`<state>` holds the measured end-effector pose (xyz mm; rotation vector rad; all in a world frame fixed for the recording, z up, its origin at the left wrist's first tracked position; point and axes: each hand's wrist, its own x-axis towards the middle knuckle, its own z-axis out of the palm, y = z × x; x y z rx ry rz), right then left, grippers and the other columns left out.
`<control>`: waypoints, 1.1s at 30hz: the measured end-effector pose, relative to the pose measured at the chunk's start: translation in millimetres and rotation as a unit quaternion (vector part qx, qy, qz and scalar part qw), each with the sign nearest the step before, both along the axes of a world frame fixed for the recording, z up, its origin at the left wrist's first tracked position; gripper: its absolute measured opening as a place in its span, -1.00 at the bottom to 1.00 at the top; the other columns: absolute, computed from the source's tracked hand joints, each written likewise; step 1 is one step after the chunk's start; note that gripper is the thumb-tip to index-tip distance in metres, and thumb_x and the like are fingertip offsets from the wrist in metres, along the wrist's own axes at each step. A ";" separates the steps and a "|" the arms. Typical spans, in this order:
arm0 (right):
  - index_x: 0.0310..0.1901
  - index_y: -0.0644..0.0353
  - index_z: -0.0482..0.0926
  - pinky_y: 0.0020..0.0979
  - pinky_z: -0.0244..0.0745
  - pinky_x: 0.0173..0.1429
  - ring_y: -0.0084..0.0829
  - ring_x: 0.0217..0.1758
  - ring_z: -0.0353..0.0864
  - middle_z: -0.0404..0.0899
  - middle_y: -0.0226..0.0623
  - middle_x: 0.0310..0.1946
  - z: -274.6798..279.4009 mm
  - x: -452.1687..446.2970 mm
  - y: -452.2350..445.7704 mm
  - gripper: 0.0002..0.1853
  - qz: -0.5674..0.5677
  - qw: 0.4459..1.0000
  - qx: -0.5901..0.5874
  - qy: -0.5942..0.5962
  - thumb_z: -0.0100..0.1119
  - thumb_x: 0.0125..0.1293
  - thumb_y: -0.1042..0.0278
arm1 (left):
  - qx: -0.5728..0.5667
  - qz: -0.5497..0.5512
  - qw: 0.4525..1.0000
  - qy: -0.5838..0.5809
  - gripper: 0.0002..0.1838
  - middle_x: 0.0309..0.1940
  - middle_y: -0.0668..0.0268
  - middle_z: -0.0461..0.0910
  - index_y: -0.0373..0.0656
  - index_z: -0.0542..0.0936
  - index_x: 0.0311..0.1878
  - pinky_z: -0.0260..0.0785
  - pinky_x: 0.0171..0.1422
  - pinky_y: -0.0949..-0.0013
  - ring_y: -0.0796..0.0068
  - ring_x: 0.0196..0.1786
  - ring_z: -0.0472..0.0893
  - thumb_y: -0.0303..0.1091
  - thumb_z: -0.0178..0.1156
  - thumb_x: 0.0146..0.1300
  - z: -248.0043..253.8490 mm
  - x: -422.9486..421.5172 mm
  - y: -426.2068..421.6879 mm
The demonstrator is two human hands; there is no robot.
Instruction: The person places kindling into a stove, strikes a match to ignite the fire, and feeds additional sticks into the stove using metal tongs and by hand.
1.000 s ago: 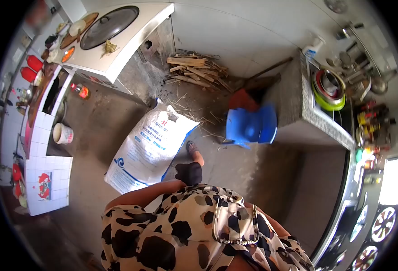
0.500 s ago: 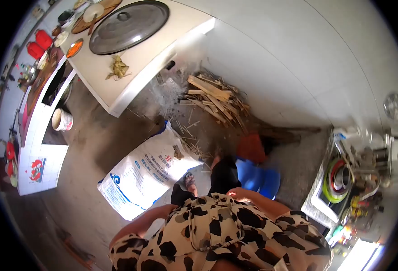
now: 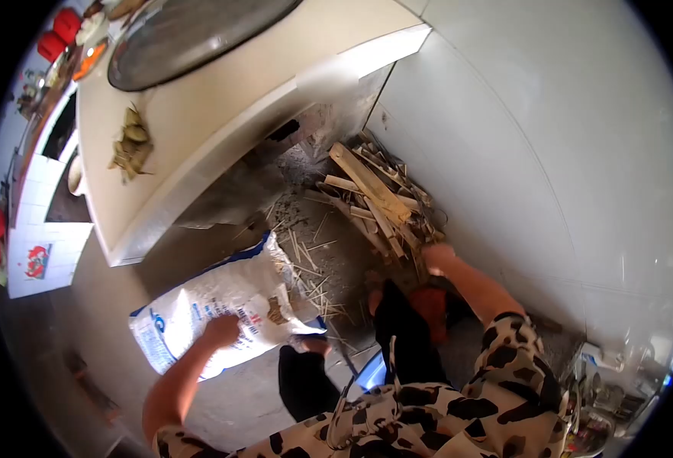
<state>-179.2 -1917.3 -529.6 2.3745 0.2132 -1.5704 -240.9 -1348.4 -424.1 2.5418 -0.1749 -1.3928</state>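
My right hand (image 3: 437, 259) is down at the near right edge of a pile of split firewood (image 3: 371, 183), close to the wall. Its fingers look curled against the wood ends, and what they hold is hidden. My left hand (image 3: 223, 330) hangs over a white printed sack (image 3: 191, 305) with blue edging, its fingers folded in and nothing visible in them. The sack lies on the floor, left of my feet. Thin sticks (image 3: 306, 256) are scattered between the sack and the firewood.
A pale counter (image 3: 222, 114) with a large dark lid (image 3: 199, 38) and a wrapped leaf bundle (image 3: 132, 145) stands ahead. Below it is a dark opening (image 3: 283, 130). A tiled wall (image 3: 520, 153) rises at right. A reddish-brown object (image 3: 429, 313) and a blue item (image 3: 372, 372) are near my legs.
I have bent forward and the view is closer to the firewood. My right hand has moved from my lap to the pile. My left hand has moved out over the sack.
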 end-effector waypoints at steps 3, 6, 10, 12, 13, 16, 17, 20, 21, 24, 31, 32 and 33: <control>-0.05 0.15 0.52 -0.16 0.52 -0.25 -0.05 -0.22 0.61 0.61 -0.11 -0.27 -53.6 53.6 -29.9 -0.64 -0.536 0.777 0.201 -0.262 0.25 0.06 0.37 | -0.266 0.483 0.799 -0.239 -0.62 -0.09 0.22 0.59 -0.10 0.50 0.08 0.44 -0.02 0.26 0.30 -0.07 0.58 -0.23 0.11 0.20 -99.4 119.7 5.0; 0.02 0.18 0.43 -0.14 0.50 -0.12 -0.05 -0.06 0.56 0.55 -0.08 -0.12 -108.9 61.7 -45.6 -0.58 -0.425 0.877 0.059 -0.217 0.25 0.09 0.36 | -0.491 0.528 0.668 -0.187 -0.43 0.01 0.26 0.53 -0.08 0.34 0.24 0.43 -0.01 0.27 0.37 -0.04 0.56 -0.30 0.20 0.12 -156.4 192.8 -33.5; -0.09 0.23 0.38 -0.12 0.43 0.05 -0.02 0.01 0.50 0.50 0.02 -0.11 -164.8 49.1 -72.0 -0.65 -0.162 0.945 -0.008 -0.285 0.22 0.09 0.41 | -0.326 0.341 0.750 -0.464 -0.33 0.03 0.14 0.48 -0.16 0.28 0.24 0.38 0.07 0.31 0.21 0.00 0.52 -0.50 0.23 -0.01 -190.9 239.2 -120.9; -0.08 0.21 0.36 -0.12 0.42 0.06 0.00 0.05 0.47 0.48 0.02 -0.11 -175.1 48.6 -71.7 -0.65 -0.208 0.924 -0.057 -0.315 0.20 0.10 0.42 | -0.315 0.394 0.711 -0.491 -0.38 0.02 0.11 0.47 -0.20 0.30 0.20 0.37 0.08 0.31 0.19 0.01 0.52 -0.53 0.21 -0.01 -194.8 252.4 -132.0; -0.04 0.22 0.34 -0.12 0.42 0.06 -0.01 0.06 0.46 0.47 0.01 -0.08 -180.3 48.2 -71.1 -0.62 -0.220 0.920 -0.064 -0.318 0.20 0.09 0.43 | -0.310 0.419 0.689 -0.504 -0.40 0.02 0.10 0.47 -0.22 0.30 0.18 0.36 0.09 0.31 0.18 0.01 0.52 -0.54 0.19 -0.01 -195.0 254.8 -137.1; 0.06 0.22 0.29 -0.11 0.41 0.04 0.00 0.05 0.47 0.47 0.02 -0.04 -204.4 43.7 -75.9 -0.53 -0.244 0.891 -0.040 -0.380 0.20 0.09 0.47 | -0.309 0.385 0.655 -0.573 -0.47 -0.02 0.05 0.46 -0.25 0.34 0.11 0.35 0.10 0.30 0.15 0.04 0.50 -0.55 0.17 -0.01 -200.1 244.9 -158.2; 0.07 0.21 0.28 -0.10 0.42 0.02 0.02 0.02 0.48 0.48 0.03 -0.07 -218.7 36.3 -90.3 -0.51 -0.239 0.871 -0.005 -0.430 0.18 0.09 0.48 | -0.327 0.348 0.677 -0.560 -0.48 -0.02 0.05 0.46 -0.24 0.36 0.09 0.35 0.11 0.29 0.14 0.05 0.49 -0.56 0.16 -0.02 -200.9 234.1 -155.9; 0.09 0.21 0.27 -0.06 0.43 -0.05 0.09 -0.07 0.51 0.52 0.09 -0.14 -198.3 33.6 -80.4 -0.51 -0.279 0.844 0.041 -0.456 0.15 0.08 0.48 | -0.319 0.207 0.725 -0.574 -0.50 -0.02 0.06 0.47 -0.22 0.40 0.05 0.35 0.12 0.25 0.10 0.07 0.47 -0.58 0.15 -0.05 -189.1 198.7 -137.8; 0.09 0.22 0.27 -0.05 0.44 -0.07 0.11 -0.10 0.52 0.52 0.11 -0.16 -184.2 38.7 -70.6 -0.51 -0.299 0.843 0.046 -0.444 0.14 0.08 0.48 | -0.274 0.147 0.728 -0.610 -0.51 -0.02 0.07 0.48 -0.21 0.42 0.04 0.35 0.13 0.24 0.08 0.07 0.47 -0.59 0.14 -0.07 -174.7 185.9 -126.7; 0.07 0.26 0.28 -0.05 0.46 -0.11 0.12 -0.18 0.55 0.55 0.14 -0.26 -203.8 40.7 -110.5 -0.51 -0.166 0.904 0.040 -0.392 0.12 0.07 0.40 | -0.134 0.009 0.703 -0.699 -0.52 0.00 0.09 0.48 -0.18 0.47 0.00 0.33 0.16 0.18 0.03 0.07 0.46 -0.64 0.10 -0.10 -123.5 153.4 -83.3; -0.02 0.33 0.43 -0.22 0.48 -0.39 -0.21 -0.48 0.59 0.54 -0.03 -0.52 -146.6 57.5 -117.4 -0.63 -0.356 0.864 0.278 -0.224 -0.04 0.14 0.36 | 0.141 -0.047 0.631 -0.761 -0.45 0.10 0.03 0.41 -0.21 0.35 0.20 0.29 0.22 0.20 0.04 0.17 0.40 -0.58 0.15 0.08 -13.1 78.0 9.4; 0.00 0.33 0.42 -0.28 0.47 -0.43 -0.27 -0.53 0.56 0.52 -0.09 -0.56 -136.8 49.2 -120.8 -0.63 -0.484 0.772 0.384 -0.151 -0.07 0.15 0.37 | 0.205 -0.066 0.597 -0.773 -0.42 0.10 0.00 0.42 -0.25 0.30 0.23 0.27 0.22 0.20 0.02 0.16 0.40 -0.51 0.18 0.10 -1.4 76.2 26.0; 0.01 0.33 0.42 -0.33 0.46 -0.47 -0.34 -0.58 0.53 0.50 -0.15 -0.60 -125.6 39.4 -120.6 -0.62 -0.592 0.647 0.475 -0.073 -0.09 0.16 0.38 | 0.254 -0.067 0.596 -0.759 -0.35 0.15 -0.01 0.39 -0.24 0.24 0.28 0.24 0.25 0.20 0.00 0.18 0.38 -0.46 0.20 0.09 16.9 79.8 31.1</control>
